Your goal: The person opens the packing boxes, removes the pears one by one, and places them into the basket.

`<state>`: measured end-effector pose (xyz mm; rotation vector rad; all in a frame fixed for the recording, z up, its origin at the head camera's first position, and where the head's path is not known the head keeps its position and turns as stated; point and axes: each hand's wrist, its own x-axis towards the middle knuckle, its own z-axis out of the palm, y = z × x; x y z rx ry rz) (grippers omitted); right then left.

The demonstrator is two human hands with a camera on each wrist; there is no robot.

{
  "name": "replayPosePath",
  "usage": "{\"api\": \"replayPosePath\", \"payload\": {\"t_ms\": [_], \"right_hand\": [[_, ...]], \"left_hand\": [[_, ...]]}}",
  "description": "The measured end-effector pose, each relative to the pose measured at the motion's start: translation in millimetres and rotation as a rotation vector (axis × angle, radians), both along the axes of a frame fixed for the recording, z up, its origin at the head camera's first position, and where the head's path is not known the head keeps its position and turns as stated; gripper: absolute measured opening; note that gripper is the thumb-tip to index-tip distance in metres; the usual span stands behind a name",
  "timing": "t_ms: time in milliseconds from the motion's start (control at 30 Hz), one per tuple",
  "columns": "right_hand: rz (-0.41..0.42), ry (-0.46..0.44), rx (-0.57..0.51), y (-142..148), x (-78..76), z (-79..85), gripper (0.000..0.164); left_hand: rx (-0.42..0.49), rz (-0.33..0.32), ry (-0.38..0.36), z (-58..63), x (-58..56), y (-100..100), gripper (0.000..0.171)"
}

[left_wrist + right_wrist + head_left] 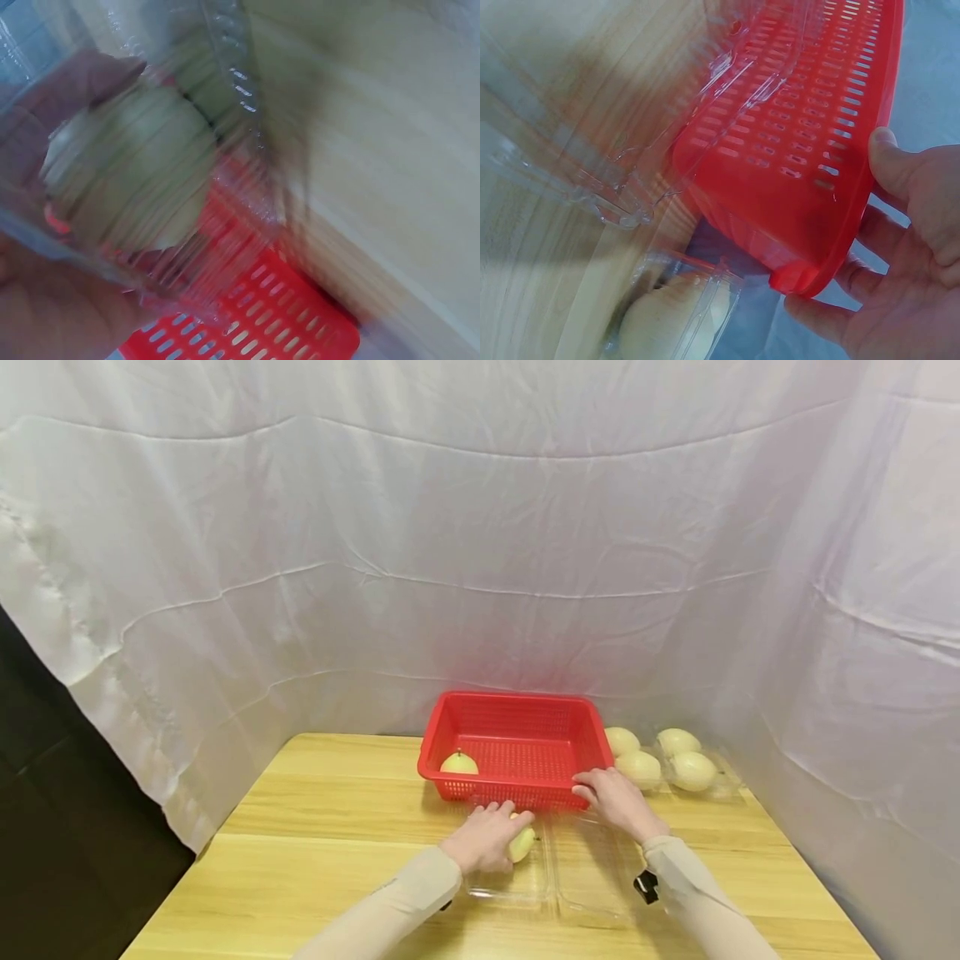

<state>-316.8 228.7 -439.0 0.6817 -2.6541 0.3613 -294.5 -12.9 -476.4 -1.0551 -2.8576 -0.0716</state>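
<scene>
My left hand [489, 840] grips a pale yellow pear [522, 845] over the left half of an opened clear plastic clamshell box [592, 868]. In the left wrist view its fingers curve round the pear [135, 169], seen blurred through the box's clear wall. My right hand [618, 802] holds the front right corner of a red perforated basket [517, 793]. The right wrist view shows the thumb on the basket's rim [881, 150] and the other fingers round its edge. Another pear [459, 763] sits in the basket's front left corner.
Right of the basket, several pears [693, 772] lie in clear plastic packs on the wooden table [322, 827]. A white cloth [480, 527] hangs behind and along both sides. The basket stands near the table's back edge.
</scene>
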Motion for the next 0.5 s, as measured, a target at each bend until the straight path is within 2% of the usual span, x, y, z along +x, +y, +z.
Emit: {"api": "replayPosePath", "payload": {"t_ms": [233,500], "right_hand": [[0.007,-0.003,-0.002,-1.1,0.2,-0.2,0.022],[-0.007,-0.007,0.007,1.2,-0.8,-0.9,0.022]], "left_hand": [[0.061,-0.034,0.06,-5.7,-1.1,-3.6,0.076],[0.28,-0.085,0.098,0.1,-3.6,-6.2,0.091]]}}
